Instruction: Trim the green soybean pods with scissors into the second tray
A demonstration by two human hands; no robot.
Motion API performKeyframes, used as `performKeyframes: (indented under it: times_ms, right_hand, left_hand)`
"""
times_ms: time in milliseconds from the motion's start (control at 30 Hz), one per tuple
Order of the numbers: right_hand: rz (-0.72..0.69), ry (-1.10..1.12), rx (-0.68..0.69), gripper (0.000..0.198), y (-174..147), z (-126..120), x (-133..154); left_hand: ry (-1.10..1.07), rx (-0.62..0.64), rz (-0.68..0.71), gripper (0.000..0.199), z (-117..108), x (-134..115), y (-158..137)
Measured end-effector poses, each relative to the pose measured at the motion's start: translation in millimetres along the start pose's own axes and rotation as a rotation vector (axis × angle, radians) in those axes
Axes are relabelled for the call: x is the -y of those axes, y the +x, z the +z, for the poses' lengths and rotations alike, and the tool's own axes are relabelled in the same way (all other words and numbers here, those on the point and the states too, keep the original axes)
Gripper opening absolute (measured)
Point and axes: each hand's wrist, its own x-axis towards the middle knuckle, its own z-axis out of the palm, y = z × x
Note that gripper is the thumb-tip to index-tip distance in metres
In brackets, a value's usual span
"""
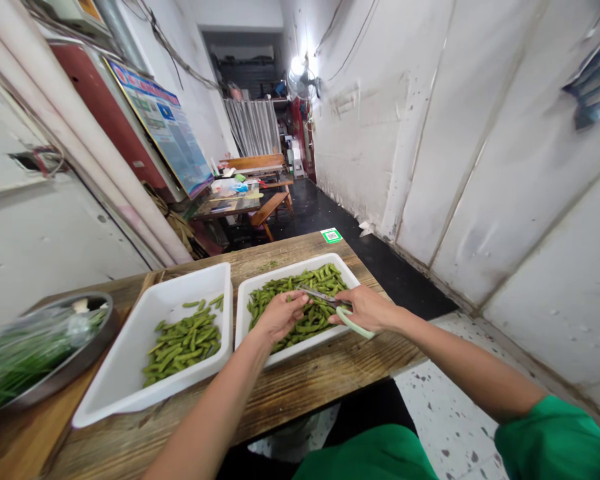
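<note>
My right hand [363, 310] is closed around a pair of scissors [323, 295] with pale green handles. Their blades point left, toward the fingertips of my left hand [283, 315]. The left thumb and fingers are pinched together by the blade tips; whatever is between them is too small to make out. Both hands are over a white tray [244, 313] heaped with green edamame pods [280, 288]. To its left stands a second, deeper white tray [115, 373], with a smaller pile of pods [187, 340] toward its right side.
At the far left, a metal bowl [113, 317] holds green stalks [15, 373] and clear plastic. Small green scraps [269, 265] lie behind the trays on the wooden table [300, 393]. A green-and-white QR card [331, 235] sits at its far corner. White wall panels [480, 167] run along the right.
</note>
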Motion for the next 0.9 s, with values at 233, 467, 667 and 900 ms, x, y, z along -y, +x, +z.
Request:
performKeyframes:
  times_ms: [233, 467, 667, 900]
  right_hand:
    - [-0.001, 0.004, 0.099, 0.036, 8.1, -1.4, -8.1]
    - [0.025, -0.032, 0.045, 0.047, 7.0, -8.1, -9.6]
    - [0.028, -0.021, 0.022, 0.058, 2.1, -4.2, -2.2]
    - [0.036, 0.013, -0.030, 0.054, 6.2, 0.1, 10.6]
  left_hand:
    - [0.011, -0.070, -0.117, 0.031, -5.2, 0.6, 3.1]
    - [-0.139, -0.095, -0.017, 0.024, -9.7, -2.7, 4.5]
    - [-0.306, -0.005, -0.010, 0.010, -6.9, -7.9, 3.2]
    - [-0.429, 0.113, -0.009, 0.014, -6.4, -12.6, -2.6]
